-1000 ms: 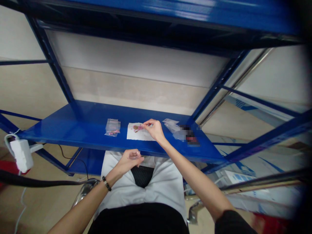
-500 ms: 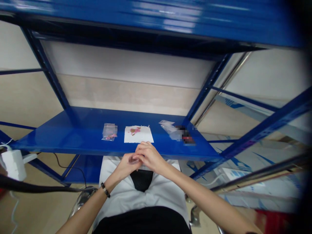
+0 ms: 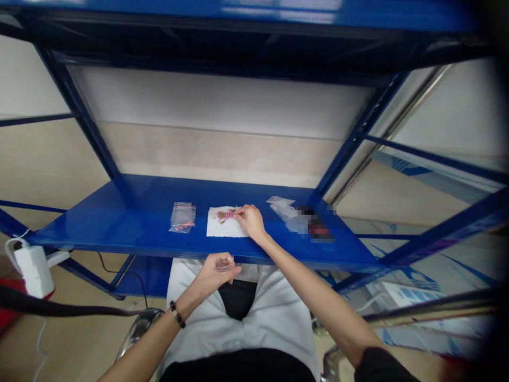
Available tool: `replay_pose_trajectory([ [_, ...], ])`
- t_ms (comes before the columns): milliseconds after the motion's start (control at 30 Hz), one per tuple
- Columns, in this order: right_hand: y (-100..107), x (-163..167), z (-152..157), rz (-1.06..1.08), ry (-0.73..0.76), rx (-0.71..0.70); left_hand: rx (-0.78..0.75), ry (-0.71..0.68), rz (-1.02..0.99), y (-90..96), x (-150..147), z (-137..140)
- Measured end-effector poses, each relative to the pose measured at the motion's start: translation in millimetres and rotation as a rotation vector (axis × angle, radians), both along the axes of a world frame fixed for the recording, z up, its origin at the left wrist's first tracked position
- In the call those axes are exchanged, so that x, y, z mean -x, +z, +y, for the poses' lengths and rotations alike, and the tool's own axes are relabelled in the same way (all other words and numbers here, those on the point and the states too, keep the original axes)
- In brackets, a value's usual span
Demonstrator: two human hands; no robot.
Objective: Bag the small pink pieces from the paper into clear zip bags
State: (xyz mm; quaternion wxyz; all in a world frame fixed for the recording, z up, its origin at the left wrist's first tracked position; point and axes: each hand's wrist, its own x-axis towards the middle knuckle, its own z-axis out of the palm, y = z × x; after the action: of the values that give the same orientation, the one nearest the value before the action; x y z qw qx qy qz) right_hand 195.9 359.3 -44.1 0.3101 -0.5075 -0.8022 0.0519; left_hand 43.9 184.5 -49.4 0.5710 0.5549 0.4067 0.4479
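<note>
- I see the left hand (image 3: 218,268) curled around a small clear container (image 3: 224,263), just off the shelf's 6 o'clock edge.
- At about 1 o'clock from it, the right hand (image 3: 251,220) has its fingers bent to the pink pieces (image 3: 226,215); I can't tell whether they pinch one.
- Those pieces lie on the white sheet (image 3: 220,231), toward its 12 o'clock edge, on the blue shelf (image 3: 135,212).
- At the sheet's 9 o'clock, a zip bag (image 3: 183,218) holds more pink bits.
- At its 3 o'clock, clear bags (image 3: 283,208) lie beside a pixelated dark item (image 3: 318,228).
- Farther toward 3 o'clock, printed panels (image 3: 421,276) bear blue marks I can't read.
</note>
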Motion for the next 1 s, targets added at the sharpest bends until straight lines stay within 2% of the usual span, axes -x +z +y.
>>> replay_pose_trajectory([
  [133, -2.3, 2.5, 1.8, -0.005, 0.010, 0.020, 0.047, 0.010, -0.071, 5.0, 3.4, -3.7],
  [367, 0.0, 5.8, 6.8, -0.018, 0.039, 0.037, 0.176, -0.095, -0.497, 7.8, 14.3, -2.2],
  [600, 9.5, 5.9, 3.0, 0.011, 0.024, 0.069, 0.319, -0.113, -0.653, 10.8, 22.3, -1.5],
  [800, 33.6, -1.3, -10.3, 0.119, 0.049, 0.060, 0.277, -0.104, -0.701, 10.9, 24.4, 1.9],
  [900, 52.9, 2.4, -33.5, 0.237, 0.171, 0.074, 0.220, -0.136, -0.632, 14.9, 21.4, 0.4],
  [1000, 70.4, 10.9, -69.4, 0.323, 0.418, 0.153, 0.171, -0.171, -0.543, 15.4, 16.7, -3.0],
])
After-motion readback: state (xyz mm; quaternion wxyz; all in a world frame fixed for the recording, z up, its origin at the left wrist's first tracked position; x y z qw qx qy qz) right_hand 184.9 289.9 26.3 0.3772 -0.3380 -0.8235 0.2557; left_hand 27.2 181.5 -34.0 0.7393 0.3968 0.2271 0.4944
